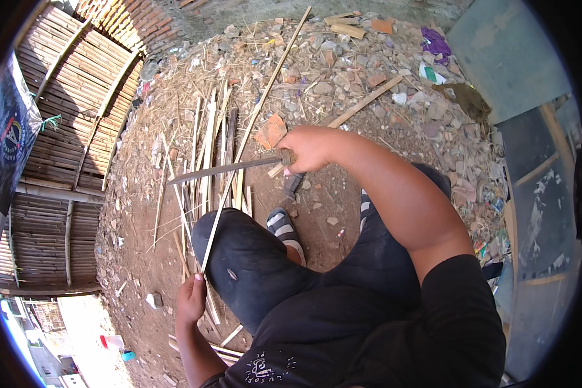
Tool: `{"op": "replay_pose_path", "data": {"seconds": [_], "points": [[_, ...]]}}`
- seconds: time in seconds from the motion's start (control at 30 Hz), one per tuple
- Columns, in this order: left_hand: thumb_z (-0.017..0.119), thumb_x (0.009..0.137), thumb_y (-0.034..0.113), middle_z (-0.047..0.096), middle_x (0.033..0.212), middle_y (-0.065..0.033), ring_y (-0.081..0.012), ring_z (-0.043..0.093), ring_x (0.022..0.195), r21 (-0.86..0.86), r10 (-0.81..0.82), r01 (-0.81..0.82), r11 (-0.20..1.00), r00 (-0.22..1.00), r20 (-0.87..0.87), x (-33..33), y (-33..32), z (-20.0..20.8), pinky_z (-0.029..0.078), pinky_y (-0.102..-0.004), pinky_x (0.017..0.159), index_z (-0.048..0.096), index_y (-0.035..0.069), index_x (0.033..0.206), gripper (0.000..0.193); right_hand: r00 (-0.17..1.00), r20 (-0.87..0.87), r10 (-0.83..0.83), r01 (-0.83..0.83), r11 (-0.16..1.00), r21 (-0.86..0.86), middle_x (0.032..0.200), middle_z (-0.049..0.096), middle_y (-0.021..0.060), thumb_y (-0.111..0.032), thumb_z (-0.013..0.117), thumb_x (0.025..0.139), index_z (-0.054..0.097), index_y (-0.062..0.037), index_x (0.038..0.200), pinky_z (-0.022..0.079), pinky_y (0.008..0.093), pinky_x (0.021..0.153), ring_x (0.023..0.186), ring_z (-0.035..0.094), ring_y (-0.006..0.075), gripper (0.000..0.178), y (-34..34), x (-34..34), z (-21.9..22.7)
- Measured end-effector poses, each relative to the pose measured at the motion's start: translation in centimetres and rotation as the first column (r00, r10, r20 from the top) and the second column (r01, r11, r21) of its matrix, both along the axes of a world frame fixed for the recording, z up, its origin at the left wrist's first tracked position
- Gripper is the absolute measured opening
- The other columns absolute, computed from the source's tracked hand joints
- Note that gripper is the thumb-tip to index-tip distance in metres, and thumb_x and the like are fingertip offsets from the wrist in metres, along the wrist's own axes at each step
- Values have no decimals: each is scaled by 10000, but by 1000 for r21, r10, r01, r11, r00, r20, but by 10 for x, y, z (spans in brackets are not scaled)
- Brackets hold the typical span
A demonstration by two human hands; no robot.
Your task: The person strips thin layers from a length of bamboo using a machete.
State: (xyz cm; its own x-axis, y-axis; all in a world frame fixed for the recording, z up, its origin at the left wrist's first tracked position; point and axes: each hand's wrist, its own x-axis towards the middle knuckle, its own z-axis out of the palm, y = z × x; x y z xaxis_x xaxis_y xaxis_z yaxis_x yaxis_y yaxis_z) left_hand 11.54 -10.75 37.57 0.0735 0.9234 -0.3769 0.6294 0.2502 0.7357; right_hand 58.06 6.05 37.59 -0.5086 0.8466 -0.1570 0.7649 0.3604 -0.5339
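Note:
My left hand (191,299) is closed on the lower end of a long, thin bamboo strip (255,113), which slants up and away over my bent knee. The fist of my right hand (306,149) is wrapped round the handle of a machete (229,167). Its dark blade points left and crosses the strip in this view; whether the two touch I cannot tell. Below that fist is a dark, short object (293,185), partly hidden, whose kind I cannot make out. Split bamboo strips (207,145) lie in a loose heap on the ground beyond my knee.
Stones and broken brick (271,131) litter the ground, with a wooden plank (368,100) among them. To the left stands a bamboo-slat wall (68,97); grey panels (511,58) rise on the right. Purple cloth (436,44) lies at the far right.

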Motion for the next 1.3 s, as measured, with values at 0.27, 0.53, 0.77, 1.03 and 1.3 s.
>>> {"op": "replay_pose_path", "data": {"seconds": [0.27,0.53,0.77,1.03,1.3], "points": [[426,1123,448,420,652,86,-33,364,572,75,-47,52,996,997,-67,-2,-2,-5,291,-236,513,522,122,828,450,984,-37,-174,174,984,23,1085,725,227,-385,813,817,685,-54,1283,543,473,894,1038,697,397,586,3,31,16],[436,1124,407,440,665,83,-47,378,615,-34,46,-43,998,994,101,-3,-1,-7,315,-258,554,541,68,815,470,997,48,-61,58,997,60,1114,728,213,-353,812,820,688,-75,1291,552,471,900,1050,694,392,561,-10,17,28],[430,1126,401,432,661,82,-48,372,616,38,7,-8,999,1000,9,-3,-3,-11,315,-265,554,539,78,812,464,965,-13,-264,264,961,87,1074,729,200,-348,818,814,703,-81,1243,546,470,880,1030,694,384,519,5,60,19],[430,1125,405,436,676,76,-47,375,637,2,49,-50,999,995,90,-2,-3,-12,319,-262,568,530,67,813,471,986,32,-162,161,986,30,1102,724,200,-330,806,824,705,-80,1237,545,469,891,1056,686,392,494,-9,30,32],[450,1119,402,452,679,50,-75,407,663,88,3,2,996,998,-58,1,-3,-12,351,-296,588,535,39,817,479,955,-8,-297,297,954,34,1081,733,203,-354,825,811,673,-70,1304,545,452,882,1023,703,373,589,7,64,20]]}}
